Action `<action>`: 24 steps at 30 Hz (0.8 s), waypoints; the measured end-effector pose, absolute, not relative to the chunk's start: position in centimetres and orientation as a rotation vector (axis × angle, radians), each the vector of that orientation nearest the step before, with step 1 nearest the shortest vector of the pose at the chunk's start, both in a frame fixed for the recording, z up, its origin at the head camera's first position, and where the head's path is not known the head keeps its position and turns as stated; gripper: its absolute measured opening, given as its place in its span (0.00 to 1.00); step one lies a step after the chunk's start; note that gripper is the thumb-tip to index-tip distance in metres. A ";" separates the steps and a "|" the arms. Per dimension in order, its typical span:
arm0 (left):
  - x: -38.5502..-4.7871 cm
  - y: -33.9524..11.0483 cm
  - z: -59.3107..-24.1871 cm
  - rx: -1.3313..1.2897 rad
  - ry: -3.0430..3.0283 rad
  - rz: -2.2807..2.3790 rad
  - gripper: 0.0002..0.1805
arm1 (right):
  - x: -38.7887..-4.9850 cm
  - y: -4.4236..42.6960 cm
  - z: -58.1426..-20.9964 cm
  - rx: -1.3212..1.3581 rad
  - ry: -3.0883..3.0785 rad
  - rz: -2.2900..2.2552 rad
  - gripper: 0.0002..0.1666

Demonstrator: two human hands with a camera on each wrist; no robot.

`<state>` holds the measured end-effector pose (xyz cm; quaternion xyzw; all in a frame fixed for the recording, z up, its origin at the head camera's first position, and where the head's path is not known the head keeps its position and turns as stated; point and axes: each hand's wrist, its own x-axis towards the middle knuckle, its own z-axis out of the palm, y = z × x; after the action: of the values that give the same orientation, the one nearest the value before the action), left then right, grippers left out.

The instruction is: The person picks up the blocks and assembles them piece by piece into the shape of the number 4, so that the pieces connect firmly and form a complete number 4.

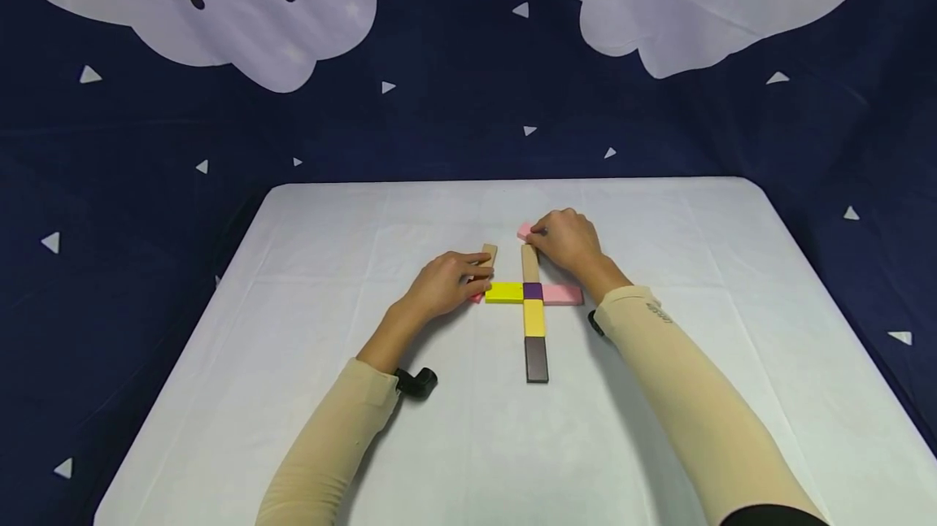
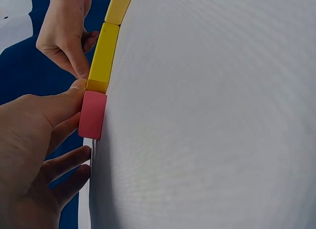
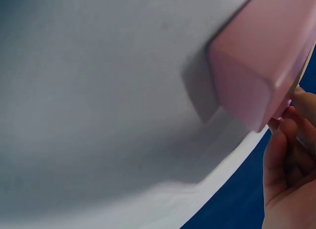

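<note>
My left hand (image 1: 446,284) reaches in from the left. Its thumb and fingers grip a slim wooden block (image 1: 490,250), mostly covered by the fingers. A red block (image 2: 93,115) lies by the thumb, at the outer end of a lime-yellow block (image 1: 503,293). Farther back, my right hand (image 1: 567,237) pinches a small pink block (image 1: 524,231) just beyond an upright-running wooden block (image 1: 530,264). That piece joins a purple block (image 1: 533,291), with a long pink block (image 1: 562,294) to its right. A yellow block (image 1: 534,318) and a dark block (image 1: 537,359) continue the line toward me.
A white cloth covers the table (image 1: 293,428); its far edge runs behind both hands. Dark blue fabric (image 1: 454,136) with clouds and small white triangles hangs beyond. A black wrist camera (image 1: 417,384) juts from the left sleeve over the table.
</note>
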<state>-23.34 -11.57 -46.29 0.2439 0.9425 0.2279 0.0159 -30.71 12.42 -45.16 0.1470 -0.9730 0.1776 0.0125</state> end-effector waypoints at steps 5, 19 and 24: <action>-23.4 -11.6 -46.3 0.762 2.927 0.709 0.19 | -30.6 12.1 -45.1 0.452 -3.006 0.521 0.15; -23.3 -11.7 -46.4 0.771 2.929 0.725 0.19 | -30.5 11.2 -44.8 0.485 -3.067 0.459 0.20; -23.3 -11.6 -46.4 0.754 2.933 0.711 0.19 | -30.5 11.1 -44.9 0.462 -3.046 0.472 0.20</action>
<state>-23.26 -11.59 -46.35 0.2423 0.9428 0.2286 0.0156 -30.53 11.11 -44.85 0.1483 -0.9772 0.1513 0.0125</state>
